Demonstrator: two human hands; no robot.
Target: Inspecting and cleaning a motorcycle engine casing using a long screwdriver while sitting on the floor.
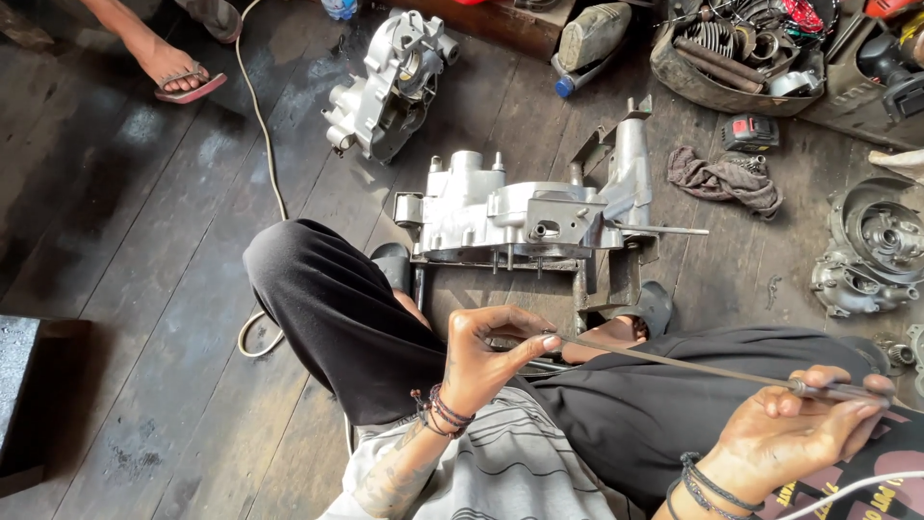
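**Steel rod held across lap, engine case waiting ahead**

Steel, thin and long: a grey metal rod (674, 364) runs across my lap from left to right. My left hand (486, 351) pinches its left tip between thumb and fingertips, other fingers curled in. My right hand (799, 429) is wrapped round the thicker right end, fingers pressed together on it, thumb on top. Both wrists wear dark bead bracelets.

I sit on the dark wooden plank floor (144, 289), black trousers, knees apart. Between my feet, just beyond the rod, the silver cast-aluminium engine crankcase (520, 217) sits on a dark metal stand (616, 279), studs pointing near, a thin shaft sticking out to its right. Rod and case are apart, not touching.

Step, as I judge it: rod is being checked or lined up by hand, not yet put to the case. Next move likely calls for tipping the left end down toward the case, keeping a firm hold at the right end so the long rod does not wobble.

Around: a second silver engine case half (390, 87) far left of centre, a grey rag (722, 178) far right, a round silver clutch-side cover (871, 246) at right edge, a dark tray of oily parts (741, 48) far right, a pale cable (265, 144) snaking along the floor. Another person's sandalled foot (178, 72) shows far left.
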